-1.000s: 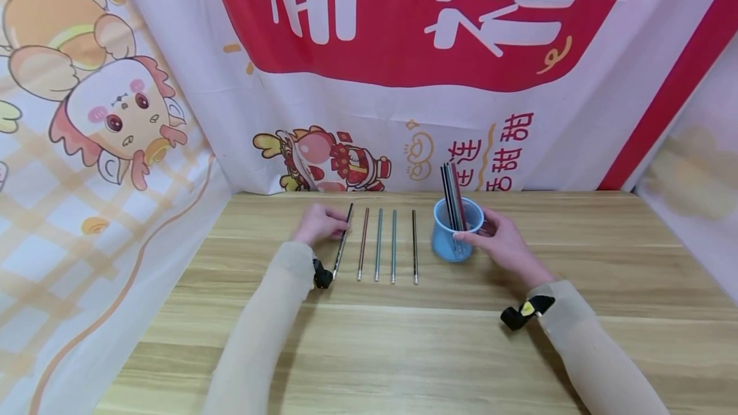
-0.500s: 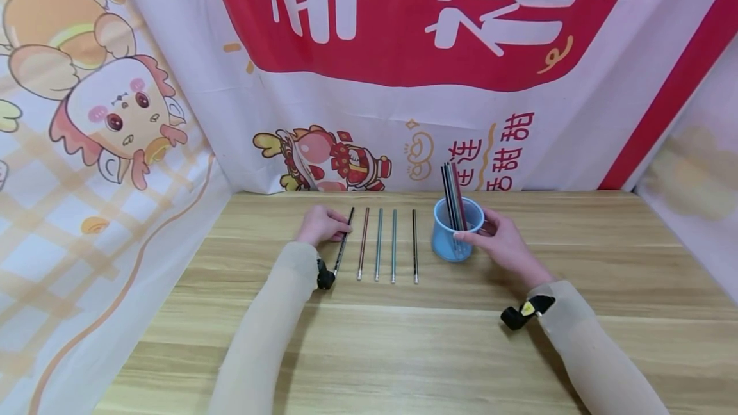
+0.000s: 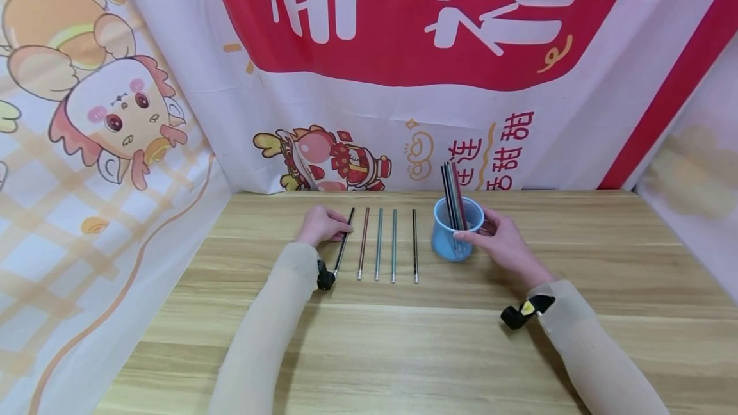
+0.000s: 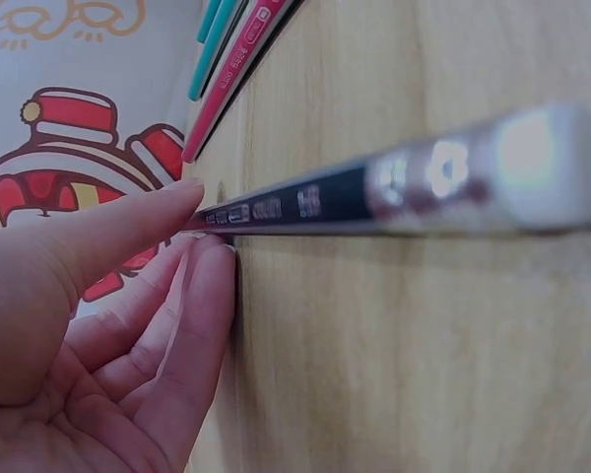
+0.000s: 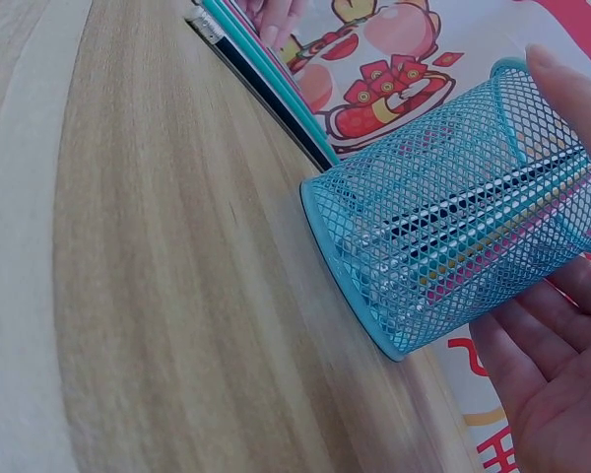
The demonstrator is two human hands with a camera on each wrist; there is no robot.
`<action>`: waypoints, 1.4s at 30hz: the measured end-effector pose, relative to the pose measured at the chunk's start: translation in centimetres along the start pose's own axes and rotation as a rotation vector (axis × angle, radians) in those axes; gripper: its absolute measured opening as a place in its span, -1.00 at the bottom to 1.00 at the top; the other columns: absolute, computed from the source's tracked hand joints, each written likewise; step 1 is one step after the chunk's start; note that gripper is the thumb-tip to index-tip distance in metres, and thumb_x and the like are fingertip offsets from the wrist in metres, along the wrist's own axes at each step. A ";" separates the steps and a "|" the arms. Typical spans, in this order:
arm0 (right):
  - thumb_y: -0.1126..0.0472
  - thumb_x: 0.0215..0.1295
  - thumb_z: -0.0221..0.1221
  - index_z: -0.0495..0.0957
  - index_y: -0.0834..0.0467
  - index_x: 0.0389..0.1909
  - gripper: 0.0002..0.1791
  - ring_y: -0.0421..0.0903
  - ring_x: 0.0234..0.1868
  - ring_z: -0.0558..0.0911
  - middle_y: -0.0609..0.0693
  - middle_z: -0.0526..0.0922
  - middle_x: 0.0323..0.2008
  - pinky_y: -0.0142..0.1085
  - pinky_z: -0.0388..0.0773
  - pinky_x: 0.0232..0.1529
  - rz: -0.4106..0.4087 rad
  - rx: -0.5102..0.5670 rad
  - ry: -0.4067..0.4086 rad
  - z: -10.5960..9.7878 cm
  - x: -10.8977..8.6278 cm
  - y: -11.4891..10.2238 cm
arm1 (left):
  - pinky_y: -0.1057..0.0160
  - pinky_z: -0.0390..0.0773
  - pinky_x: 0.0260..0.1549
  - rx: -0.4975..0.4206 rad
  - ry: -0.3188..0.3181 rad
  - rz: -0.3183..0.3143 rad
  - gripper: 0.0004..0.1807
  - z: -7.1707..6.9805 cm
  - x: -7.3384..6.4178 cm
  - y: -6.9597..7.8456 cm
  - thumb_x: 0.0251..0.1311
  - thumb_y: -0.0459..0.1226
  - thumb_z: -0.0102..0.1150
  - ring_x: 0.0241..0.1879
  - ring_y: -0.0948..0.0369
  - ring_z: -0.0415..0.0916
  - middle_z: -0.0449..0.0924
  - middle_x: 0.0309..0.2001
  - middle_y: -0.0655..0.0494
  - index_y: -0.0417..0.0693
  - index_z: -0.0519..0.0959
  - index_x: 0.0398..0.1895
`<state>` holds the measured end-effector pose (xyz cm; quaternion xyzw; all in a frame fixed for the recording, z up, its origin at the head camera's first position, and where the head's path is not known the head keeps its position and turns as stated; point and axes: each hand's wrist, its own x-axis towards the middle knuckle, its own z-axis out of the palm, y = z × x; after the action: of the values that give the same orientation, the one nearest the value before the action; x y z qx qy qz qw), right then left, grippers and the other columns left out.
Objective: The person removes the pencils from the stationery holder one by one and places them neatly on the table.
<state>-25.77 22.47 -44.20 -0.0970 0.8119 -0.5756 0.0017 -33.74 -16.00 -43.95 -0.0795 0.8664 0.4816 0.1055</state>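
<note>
Between thumb and fingertips, my left hand (image 3: 324, 225) pinches a black pencil (image 3: 344, 246) near its far end. Its white eraser end (image 4: 547, 168) points toward the camera in the left wrist view. To the right lie a red pencil (image 3: 363, 245), two teal pencils (image 3: 378, 245) and another black pencil (image 3: 415, 248), roughly parallel, erasers toward me. My right hand (image 3: 504, 242) grips a light blue mesh pencil cup (image 3: 445, 245) around its rim and side. Inside stand several pencils (image 3: 453, 197), black, teal and dark red, leaning left; the mesh (image 5: 414, 217) shows them down to the bottom.
All of this is near the back edge of a wooden table (image 3: 398, 351). Right behind hangs a white and red printed cloth (image 3: 398, 133), and a second patterned cloth (image 3: 115, 210) borders the left side. Each wrist wears a small black camera (image 3: 521, 314).
Over the first half second my left hand shifts slightly right and toward me with the black pencil, then stays still. My right hand and the cup have not moved.
</note>
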 end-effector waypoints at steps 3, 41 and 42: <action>0.00 0.24 0.45 0.29 0.22 0.48 -0.12 0.13 0.25 0.55 0.24 0.51 0.29 -0.46 0.51 0.12 -0.004 0.007 0.004 0.0 0.2 0.6 | 0.28 0.72 -0.36 0.008 -0.005 -0.002 -0.77 0.0 0.2 0.0 0.15 -0.36 0.50 -0.37 0.14 0.71 0.71 -0.22 -0.11 -0.24 0.73 -0.13; 0.06 0.24 0.46 0.31 0.23 0.47 -0.14 0.12 0.25 0.54 0.23 0.53 0.27 -0.48 0.50 0.11 -0.025 0.004 -0.003 -0.2 0.2 0.3 | 0.22 0.68 -0.08 -0.238 -0.081 0.422 -0.59 4.8 -4.1 10.2 0.20 -0.09 0.48 -0.09 0.17 0.67 0.72 -0.08 0.12 -0.04 0.71 0.06; 0.06 0.24 0.46 0.32 0.22 0.47 -0.15 0.12 0.25 0.54 0.23 0.53 0.27 -0.49 0.50 0.11 -0.028 0.002 -0.002 -0.2 0.2 0.4 | 0.22 0.67 -0.07 -0.228 -0.080 0.431 -0.59 5.3 -4.2 10.4 0.19 -0.08 0.48 -0.09 0.20 0.66 0.72 -0.08 0.15 -0.03 0.70 0.06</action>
<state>-26.06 22.71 -44.46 -0.1090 0.8099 -0.5763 -0.0054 -31.67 -5.90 -37.05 0.1152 0.7986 0.5902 0.0249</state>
